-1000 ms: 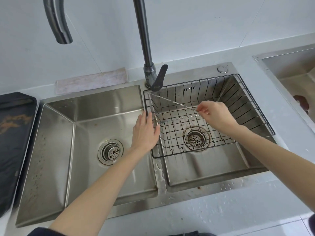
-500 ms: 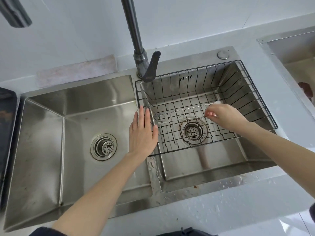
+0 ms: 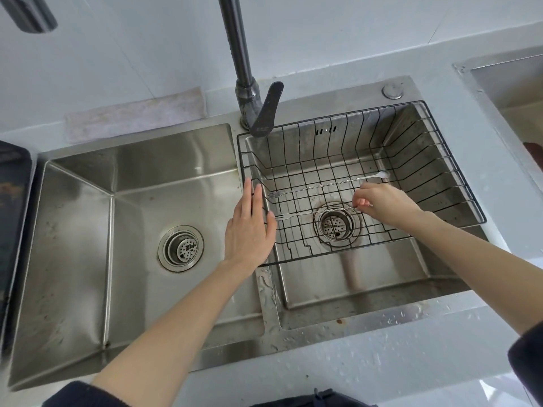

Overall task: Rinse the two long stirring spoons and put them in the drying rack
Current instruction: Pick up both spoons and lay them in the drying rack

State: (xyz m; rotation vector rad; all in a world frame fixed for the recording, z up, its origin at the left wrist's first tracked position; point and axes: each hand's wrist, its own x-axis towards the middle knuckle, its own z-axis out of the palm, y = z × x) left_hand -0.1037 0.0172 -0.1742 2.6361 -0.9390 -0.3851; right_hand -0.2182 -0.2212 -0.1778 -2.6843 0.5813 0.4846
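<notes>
One spoon now lying in rack; right hand pinches second spoon; left hand flat, empty.

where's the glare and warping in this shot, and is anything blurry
Head view: soft daylight, with broad sheen on the left basin and glints on water drops along the counter; wide-angle bending curves the sink rim and faucet near the edges; the dark object at top left is smeared; the drying rack, both spoons, left hand and right hand are sharp.

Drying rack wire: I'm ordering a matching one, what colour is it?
Black, seen in the head view: the drying rack in the right basin.
</notes>
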